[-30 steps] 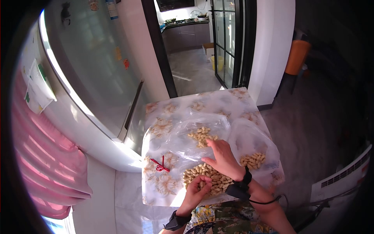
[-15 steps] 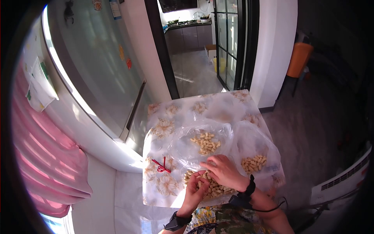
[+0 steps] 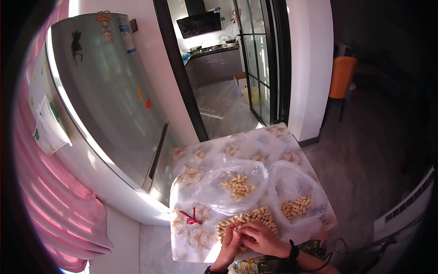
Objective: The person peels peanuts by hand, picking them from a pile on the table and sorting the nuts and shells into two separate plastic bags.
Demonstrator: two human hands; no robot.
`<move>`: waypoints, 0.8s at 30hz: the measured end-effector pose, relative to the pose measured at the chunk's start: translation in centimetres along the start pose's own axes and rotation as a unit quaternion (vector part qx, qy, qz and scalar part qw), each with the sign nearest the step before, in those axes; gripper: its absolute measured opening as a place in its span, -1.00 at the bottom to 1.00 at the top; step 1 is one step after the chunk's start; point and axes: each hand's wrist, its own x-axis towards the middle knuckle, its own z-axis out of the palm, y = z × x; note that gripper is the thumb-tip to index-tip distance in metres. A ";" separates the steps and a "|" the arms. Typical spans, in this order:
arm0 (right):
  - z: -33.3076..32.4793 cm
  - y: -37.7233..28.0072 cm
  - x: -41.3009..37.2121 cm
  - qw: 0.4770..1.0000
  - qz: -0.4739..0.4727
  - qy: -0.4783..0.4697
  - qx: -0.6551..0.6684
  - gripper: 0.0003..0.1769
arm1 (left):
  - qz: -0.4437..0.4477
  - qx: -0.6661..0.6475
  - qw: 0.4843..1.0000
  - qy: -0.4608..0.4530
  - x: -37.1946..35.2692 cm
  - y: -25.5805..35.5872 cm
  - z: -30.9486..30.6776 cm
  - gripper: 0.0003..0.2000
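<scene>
My left hand (image 3: 231,242) and my right hand (image 3: 265,239) meet over a pile of unshelled peanuts (image 3: 259,216) at the table's near edge. Both hands have their fingers bent and pinched together, fingertips touching or nearly so. Whatever lies between them is too small and covered to make out. Behind the pile, an open clear plastic bag (image 3: 211,186) has a small heap of peanuts (image 3: 238,186) in it. To the right, a second clear plastic bag (image 3: 286,176) contains more peanuts (image 3: 296,208).
A red ribbon-like tie (image 3: 190,217) lies on the flowered tablecloth (image 3: 194,237) at the left. Beside the table on that side stands a fridge (image 3: 107,100). A glass door (image 3: 260,68) opens onto a kitchen beyond, and an orange chair (image 3: 343,77) is at the right.
The head view has tilted up, so the table sits lower in the picture. My right hand, earlier reaching across above the left, has drawn in against it with its fingers curled.
</scene>
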 end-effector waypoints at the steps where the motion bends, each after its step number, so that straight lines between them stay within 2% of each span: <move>1: -0.1 0.1 -0.1 1.000 0.000 0.002 0.000 -0.75 | 0.013 0.008 1.000 -0.007 0.0 0.0 0.2 -0.45; 3: -0.3 0.2 -0.3 0.999 0.013 -0.024 0.020 -0.74 | -0.006 0.006 1.000 -0.016 0.0 0.3 0.1 -0.45; 16: -0.7 0.4 -1.0 0.995 0.060 -0.002 0.081 -0.76 | -0.027 -0.013 0.999 -0.015 -0.1 0.9 0.7 -0.61; 18: -0.8 0.0 -1.0 0.990 0.107 0.044 0.082 -0.77 | -0.016 -0.015 1.000 -0.021 0.0 0.5 0.5 -0.62; 19: -0.9 -0.1 -1.0 0.990 0.106 0.045 0.082 -0.77 | -0.016 -0.027 0.999 -0.019 -0.1 0.5 0.4 -0.66; 21: -1.0 -0.1 -0.9 0.986 0.108 0.110 0.066 -0.80 | -0.016 -0.039 0.999 -0.018 -0.1 0.5 0.5 -0.69; 24: -1.1 -0.2 -0.8 0.986 0.109 0.108 0.071 -0.80 | -0.019 -0.024 1.000 0.006 0.0 0.6 0.6 -0.76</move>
